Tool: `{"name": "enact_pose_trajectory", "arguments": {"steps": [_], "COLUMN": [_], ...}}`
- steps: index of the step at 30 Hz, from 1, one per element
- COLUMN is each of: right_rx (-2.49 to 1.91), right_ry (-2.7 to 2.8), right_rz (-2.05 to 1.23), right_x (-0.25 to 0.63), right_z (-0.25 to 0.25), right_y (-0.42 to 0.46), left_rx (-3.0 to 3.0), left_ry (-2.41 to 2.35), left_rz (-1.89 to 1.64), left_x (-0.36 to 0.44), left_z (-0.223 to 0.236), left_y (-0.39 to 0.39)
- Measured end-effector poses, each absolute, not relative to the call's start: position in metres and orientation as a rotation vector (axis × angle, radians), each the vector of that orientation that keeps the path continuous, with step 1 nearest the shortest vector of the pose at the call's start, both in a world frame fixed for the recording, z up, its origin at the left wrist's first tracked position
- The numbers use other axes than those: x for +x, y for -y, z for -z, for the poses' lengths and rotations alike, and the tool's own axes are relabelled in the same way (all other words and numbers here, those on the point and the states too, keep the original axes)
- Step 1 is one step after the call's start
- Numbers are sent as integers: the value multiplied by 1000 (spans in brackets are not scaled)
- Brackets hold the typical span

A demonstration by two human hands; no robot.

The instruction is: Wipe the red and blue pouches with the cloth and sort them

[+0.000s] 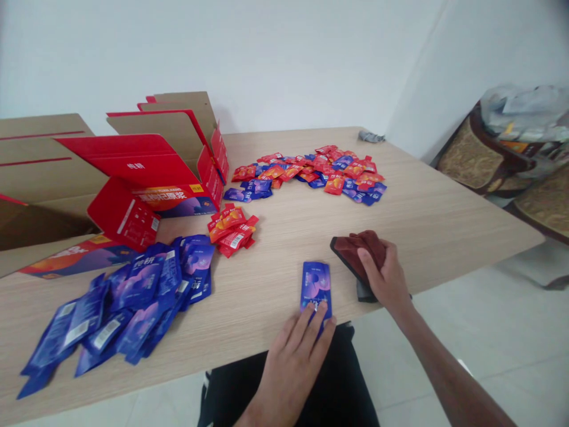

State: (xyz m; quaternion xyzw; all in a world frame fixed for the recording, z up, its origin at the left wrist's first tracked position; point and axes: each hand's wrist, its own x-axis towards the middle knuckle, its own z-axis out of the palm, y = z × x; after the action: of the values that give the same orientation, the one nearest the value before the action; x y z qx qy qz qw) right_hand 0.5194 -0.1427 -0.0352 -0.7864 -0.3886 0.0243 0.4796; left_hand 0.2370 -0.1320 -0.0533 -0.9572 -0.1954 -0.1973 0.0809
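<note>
A blue sachet lies flat near the table's front edge. My left hand rests on its near end, fingers stretched flat and open. To the right, my right hand is curled around a dark red cloth that lies over a dark flat object at the table edge. A heap of blue sachets spreads at the front left. A small pile of red sachets sits in the middle of the table.
An open red-and-brown cardboard box stands at the back left beside flattened cartons. A mixed scatter of red and blue sachets lies at the back. A small grey thing is at the far edge. Chairs stand right of the wooden table.
</note>
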Motion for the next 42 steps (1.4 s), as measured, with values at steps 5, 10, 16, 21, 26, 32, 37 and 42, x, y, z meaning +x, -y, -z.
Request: {"name": "enact_pose_trajectory", "arguments": {"steps": [5, 10, 16, 21, 26, 32, 37, 42], "right_rx": [-1904, -1899, -1915, -1947, -1956, -1940, -1927, -1954], "right_ry": [898, 860, 820, 774, 775, 781, 794, 779], "right_rz": [-95, -111, -134, -142, -154, -150, -143, -152], "right_x": [519, 519, 520, 517, 515, 518, 521, 524], "right_z": [31, 32, 30, 24, 22, 26, 31, 36], "right_y": [143, 143, 144, 144, 145, 146, 146, 146], "left_rx": [-3005, -3170, -3084, -3312, -3225, -3049, -3117, -3061], "left_ry": [581, 493, 1365, 1479, 1400, 1060, 938, 769], "left_rz": [676, 1125, 1451, 943, 831, 693, 526, 570], "left_x": [226, 212, 223, 237, 255, 269, 257, 230], "left_z": [41, 11, -20, -16, -5, 4, 10, 13], "left_y": [127, 103, 55, 9, 5, 69, 97, 101]}}
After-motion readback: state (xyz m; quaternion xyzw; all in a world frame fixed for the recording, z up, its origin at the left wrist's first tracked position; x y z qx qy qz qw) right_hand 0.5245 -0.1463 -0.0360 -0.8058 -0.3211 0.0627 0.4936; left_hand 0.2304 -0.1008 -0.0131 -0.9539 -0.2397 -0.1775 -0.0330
